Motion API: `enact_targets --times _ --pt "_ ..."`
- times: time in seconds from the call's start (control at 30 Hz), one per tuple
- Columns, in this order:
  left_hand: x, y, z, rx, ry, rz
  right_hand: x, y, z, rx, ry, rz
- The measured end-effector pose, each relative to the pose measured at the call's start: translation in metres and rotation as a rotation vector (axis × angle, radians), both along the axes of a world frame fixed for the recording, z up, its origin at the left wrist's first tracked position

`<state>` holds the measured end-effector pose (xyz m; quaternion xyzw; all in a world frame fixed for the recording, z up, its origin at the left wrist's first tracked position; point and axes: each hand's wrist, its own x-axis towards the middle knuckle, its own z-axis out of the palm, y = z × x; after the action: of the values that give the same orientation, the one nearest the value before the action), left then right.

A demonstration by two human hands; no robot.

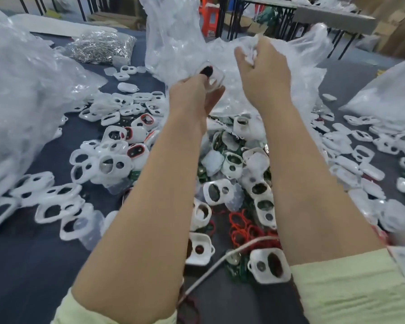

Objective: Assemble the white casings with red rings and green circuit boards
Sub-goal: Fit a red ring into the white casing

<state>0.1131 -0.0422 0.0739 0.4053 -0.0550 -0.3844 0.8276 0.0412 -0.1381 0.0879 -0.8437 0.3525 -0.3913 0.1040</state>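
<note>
Glossy white plastic casings (217,192), crinkly clear plastic bag (180,38), matt dark tabletop (21,265)

Near left: bare table cloth (28,272), the widest open lane, reaching in from the near edge. A narrower bare strip runs along the foot of the left bag (21,94), which bulges over the far left. Centre bag (180,38) walls off the middle back; right bag (388,94) closes the far right. Casing heap (222,190) fills the middle. Red rings (241,224) and white cable (208,270) clutter near centre. Loose casings (54,206) litter the left.
</note>
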Motion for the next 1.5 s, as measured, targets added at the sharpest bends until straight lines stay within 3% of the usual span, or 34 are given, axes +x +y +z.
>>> enact_targets --times 0.17,0.23,0.43,0.63,0.8,0.87,1.03,1.3,1.5 --pt "-0.022 0.038 -0.025 0.075 -0.097 0.057 -0.040 0.067 -0.056 0.118 0.306 0.083" --pt "-0.037 0.050 -0.040 0.099 -0.083 0.104 -0.055 0.088 -0.081 0.154 0.345 0.076" --pt "-0.070 0.067 -0.069 0.090 -0.052 0.181 -0.079 0.116 -0.101 0.284 0.192 0.071" --pt "-0.067 0.075 -0.076 0.150 -0.129 0.100 -0.089 0.113 -0.093 0.469 0.274 0.213" --pt "-0.062 0.078 -0.081 0.191 -0.188 0.065 -0.102 0.113 -0.085 0.577 0.168 0.320" --pt "-0.062 0.079 -0.079 0.175 -0.181 0.086 -0.101 0.115 -0.085 0.556 0.113 0.296" --pt "-0.066 0.076 -0.076 0.162 -0.187 0.155 -0.091 0.123 -0.089 0.300 0.180 0.113" --pt "-0.068 0.078 -0.075 0.153 -0.170 0.166 -0.096 0.125 -0.083 0.278 0.122 0.133" --pt "-0.069 0.081 -0.073 0.161 -0.205 0.155 -0.098 0.126 -0.076 0.438 0.000 0.180"
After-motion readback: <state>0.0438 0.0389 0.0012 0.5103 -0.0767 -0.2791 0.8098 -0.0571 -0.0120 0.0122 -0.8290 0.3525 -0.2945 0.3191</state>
